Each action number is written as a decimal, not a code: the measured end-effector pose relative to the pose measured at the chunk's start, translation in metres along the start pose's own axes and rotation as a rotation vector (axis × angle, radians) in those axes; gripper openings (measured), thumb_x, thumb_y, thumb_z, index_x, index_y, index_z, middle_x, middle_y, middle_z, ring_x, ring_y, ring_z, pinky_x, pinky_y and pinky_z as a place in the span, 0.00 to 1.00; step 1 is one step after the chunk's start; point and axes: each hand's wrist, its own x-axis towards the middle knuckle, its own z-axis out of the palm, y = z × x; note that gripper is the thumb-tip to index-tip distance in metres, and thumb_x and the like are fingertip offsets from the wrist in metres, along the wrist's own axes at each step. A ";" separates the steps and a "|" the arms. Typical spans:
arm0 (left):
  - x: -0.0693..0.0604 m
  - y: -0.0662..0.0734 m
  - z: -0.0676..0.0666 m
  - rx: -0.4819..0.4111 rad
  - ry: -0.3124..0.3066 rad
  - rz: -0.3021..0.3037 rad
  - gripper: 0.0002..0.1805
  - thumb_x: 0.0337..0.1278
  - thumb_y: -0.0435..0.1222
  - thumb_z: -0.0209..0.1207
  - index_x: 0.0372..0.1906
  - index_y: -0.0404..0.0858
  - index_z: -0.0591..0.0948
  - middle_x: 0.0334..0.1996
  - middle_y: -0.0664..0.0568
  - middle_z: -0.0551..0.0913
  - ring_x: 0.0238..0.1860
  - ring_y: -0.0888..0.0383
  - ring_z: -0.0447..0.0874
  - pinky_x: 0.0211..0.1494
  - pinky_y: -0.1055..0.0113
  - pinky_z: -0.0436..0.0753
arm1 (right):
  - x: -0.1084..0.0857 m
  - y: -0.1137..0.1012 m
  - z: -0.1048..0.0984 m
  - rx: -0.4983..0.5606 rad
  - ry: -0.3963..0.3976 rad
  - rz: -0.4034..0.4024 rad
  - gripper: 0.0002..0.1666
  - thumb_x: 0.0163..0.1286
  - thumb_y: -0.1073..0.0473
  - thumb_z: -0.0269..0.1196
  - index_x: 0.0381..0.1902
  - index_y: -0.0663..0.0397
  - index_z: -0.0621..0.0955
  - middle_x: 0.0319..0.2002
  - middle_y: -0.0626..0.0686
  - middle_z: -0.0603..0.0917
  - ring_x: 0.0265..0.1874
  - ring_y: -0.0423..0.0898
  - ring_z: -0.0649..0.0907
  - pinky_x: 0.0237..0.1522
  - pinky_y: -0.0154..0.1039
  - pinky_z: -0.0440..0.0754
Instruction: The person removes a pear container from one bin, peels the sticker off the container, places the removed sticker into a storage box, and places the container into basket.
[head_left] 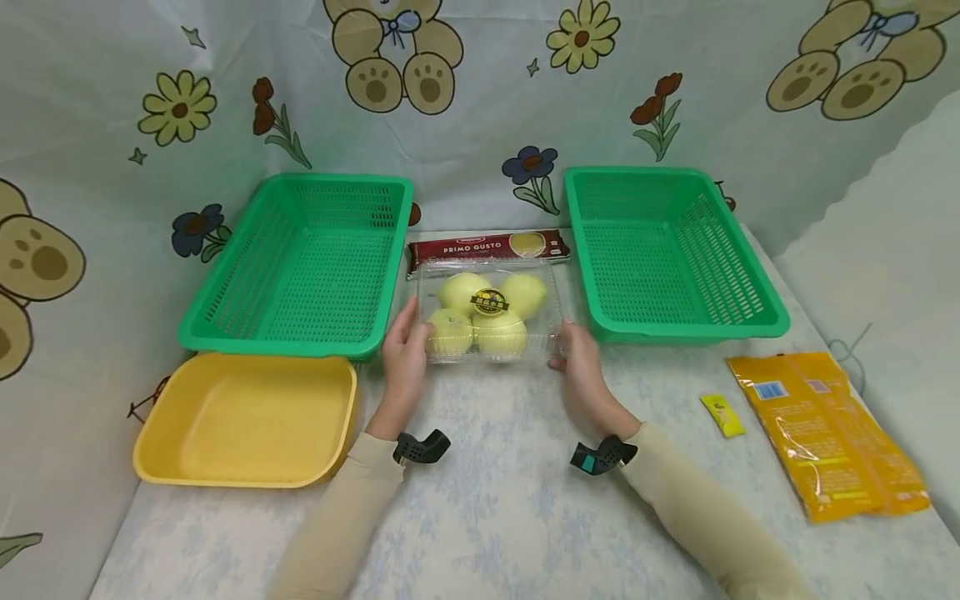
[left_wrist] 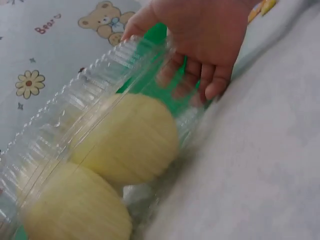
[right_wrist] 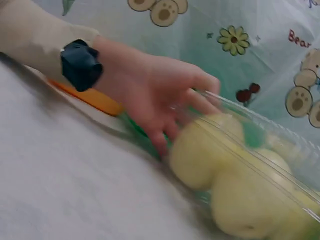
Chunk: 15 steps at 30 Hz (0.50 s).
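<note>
Left hand (head_left: 404,360) grips the clear fruit box (head_left: 491,303) by one end; right hand (head_left: 587,373) grips the other; forearms (head_left: 348,508) converge.

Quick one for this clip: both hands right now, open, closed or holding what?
Left hand: holding one end of the clear fruit container.
Right hand: holding the opposite end of the same container.

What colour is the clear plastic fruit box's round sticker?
Black and yellow round sticker, clearest in head view.
</note>
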 end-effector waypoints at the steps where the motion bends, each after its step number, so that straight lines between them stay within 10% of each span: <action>1: 0.000 -0.001 -0.002 0.029 0.003 -0.003 0.34 0.64 0.33 0.54 0.77 0.47 0.68 0.78 0.55 0.66 0.67 0.64 0.69 0.39 0.79 0.70 | 0.003 0.002 -0.002 0.009 -0.006 -0.001 0.18 0.81 0.43 0.46 0.41 0.49 0.73 0.36 0.45 0.70 0.35 0.40 0.70 0.39 0.34 0.76; 7: -0.002 -0.007 -0.007 0.084 0.011 -0.013 0.33 0.63 0.37 0.55 0.75 0.52 0.71 0.76 0.53 0.69 0.24 0.67 0.62 0.25 0.76 0.61 | 0.021 0.013 -0.014 0.079 -0.070 -0.106 0.18 0.81 0.53 0.49 0.26 0.44 0.70 0.20 0.41 0.67 0.18 0.37 0.64 0.25 0.30 0.62; 15: -0.004 -0.012 -0.006 0.117 0.041 0.070 0.32 0.65 0.36 0.56 0.74 0.48 0.71 0.75 0.51 0.70 0.56 0.63 0.79 0.33 0.81 0.70 | 0.032 0.026 -0.014 0.097 -0.049 -0.215 0.07 0.82 0.58 0.51 0.44 0.49 0.77 0.19 0.39 0.70 0.17 0.33 0.68 0.20 0.27 0.65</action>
